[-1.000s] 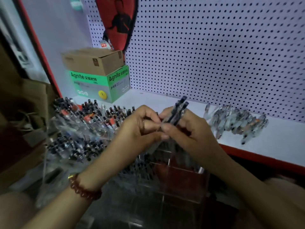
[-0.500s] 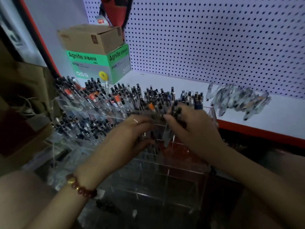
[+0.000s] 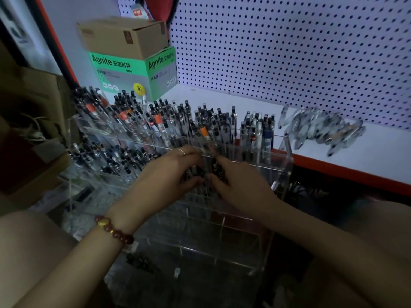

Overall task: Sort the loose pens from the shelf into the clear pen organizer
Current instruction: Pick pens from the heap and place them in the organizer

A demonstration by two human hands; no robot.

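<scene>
Down at the middle of the clear pen organizer [image 3: 287, 156], both hands meet over one of its second-row compartments. The left hand [image 3: 164, 181] comes in from the lower left with its back turned up, a ring on one finger and a beaded bracelet [image 3: 114, 230] on the wrist; its fingers curl inward around a small bunch of dark-capped pens [image 3: 214, 170]. The right hand [image 3: 240, 187] reaches in from the lower right, fingers likewise bent, thumb and forefinger pinched on the same bunch. Both hands are closed narrowly on these pens, which stand roughly upright with their lower ends down inside the compartment.

How many pens are in the bunch cannot be counted: the fingers cover most of them and the light there is dim. The organizer's lower front tiers look see-through and dark, and their contents are hard to make out. Its left side fades into shadow, where cardboard and loose clutter are only vaguely visible.

The organizer's back row holds dozens of upright pens, too crowded to count, a few with orange bands. A second, lower row at the left is also packed. On the white shelf [image 3: 367, 156], well apart to the right, lies one heap of loose pens [image 3: 322, 127] with clear barrels, roughly a dozen or more, overlapping. Two boxes are stacked at the back left corner: a brown carton [image 3: 124, 36] on top of a green-and-white box [image 3: 133, 72]. A white pegboard [image 3: 289, 52] lines the back.
</scene>
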